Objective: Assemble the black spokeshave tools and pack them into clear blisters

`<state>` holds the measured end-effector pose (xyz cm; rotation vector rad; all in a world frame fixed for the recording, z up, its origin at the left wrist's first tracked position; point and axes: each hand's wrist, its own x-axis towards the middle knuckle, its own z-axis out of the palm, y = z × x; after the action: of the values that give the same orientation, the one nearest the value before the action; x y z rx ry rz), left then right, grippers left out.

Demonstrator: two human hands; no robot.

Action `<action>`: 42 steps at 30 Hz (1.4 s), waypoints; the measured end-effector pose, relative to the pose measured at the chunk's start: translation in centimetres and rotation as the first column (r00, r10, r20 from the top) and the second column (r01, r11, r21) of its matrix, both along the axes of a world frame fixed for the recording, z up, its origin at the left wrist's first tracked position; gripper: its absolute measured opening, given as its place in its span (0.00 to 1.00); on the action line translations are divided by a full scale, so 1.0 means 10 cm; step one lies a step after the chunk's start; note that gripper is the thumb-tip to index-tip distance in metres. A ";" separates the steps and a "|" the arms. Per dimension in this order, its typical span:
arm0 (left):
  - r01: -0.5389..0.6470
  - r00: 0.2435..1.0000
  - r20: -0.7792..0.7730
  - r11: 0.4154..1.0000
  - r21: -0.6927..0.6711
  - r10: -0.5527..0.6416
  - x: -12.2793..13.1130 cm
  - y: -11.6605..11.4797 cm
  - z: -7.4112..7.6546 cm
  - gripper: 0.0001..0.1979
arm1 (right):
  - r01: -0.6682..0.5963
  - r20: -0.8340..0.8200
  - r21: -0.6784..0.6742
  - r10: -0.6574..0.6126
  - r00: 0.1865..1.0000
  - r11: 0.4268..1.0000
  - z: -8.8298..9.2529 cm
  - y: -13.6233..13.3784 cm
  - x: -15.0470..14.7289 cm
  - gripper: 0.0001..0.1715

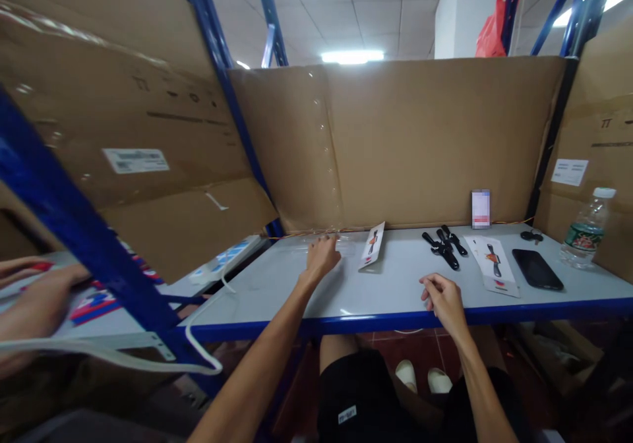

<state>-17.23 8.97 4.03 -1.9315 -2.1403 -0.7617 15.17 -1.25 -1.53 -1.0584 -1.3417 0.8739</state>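
Note:
My left hand (324,256) reaches to the back left of the grey table, its bent fingers closed at some clear plastic packaging (291,245); the fingertips are partly hidden. Just right of it, a folded white card (372,248) with a printed picture of a black-handled tool stands propped up. My right hand (442,298) hovers by the front edge, fingers curled, thumb against the index finger, with nothing visible in it. Beyond that hand lie several black handled pieces (444,246), their kind unclear. More printed cards (494,268) are stacked to their right.
A dark phone (537,269), keys (531,236) and a water bottle (586,232) are at the right. A lit phone (481,209) leans on the cardboard back wall (435,146). Blue posts (74,212) frame the bench. Another person's hand (37,298) works at the left, near a white cable (123,351).

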 end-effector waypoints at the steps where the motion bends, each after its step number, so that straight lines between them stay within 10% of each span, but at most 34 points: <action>1: -0.034 0.991 -0.134 0.998 -0.062 0.025 -0.04 -0.02 -0.03 0.24 | 0.001 0.008 0.008 -0.001 1.000 1.000 0.00 0.00 0.00 0.19; 15: -0.087 0.933 -0.359 0.983 -0.164 0.022 -0.26 -0.10 -0.17 0.26 | 0.044 0.072 0.051 -0.048 0.996 0.998 -0.01 -0.04 -0.06 0.17; 26: 0.068 0.978 -0.206 0.984 0.164 -0.034 -0.24 -0.57 0.06 0.13 | 0.043 0.058 0.037 -0.045 0.997 0.998 -0.01 -0.04 -0.06 0.18; 34: 0.441 0.829 -0.004 0.651 0.618 -0.559 0.54 -1.21 -0.03 0.08 | -0.203 -0.123 -0.125 0.188 0.974 0.971 0.12 -0.29 -0.10 0.34; 38: 0.574 0.665 0.084 0.580 0.578 -0.742 0.94 -1.30 -0.31 0.08 | -0.457 -0.284 -0.254 0.386 0.878 0.852 0.10 -0.62 -0.19 0.39; 42: 0.612 0.564 0.202 0.569 0.549 -0.801 1.10 -1.28 -0.44 0.06 | -0.433 -0.340 -0.260 0.338 0.878 0.863 -0.04 -0.76 -0.23 0.34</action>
<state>-6.27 -3.78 -0.41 -2.5255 -1.0133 -1.7824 12.91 -8.85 -1.91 -0.8728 -1.2053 1.5411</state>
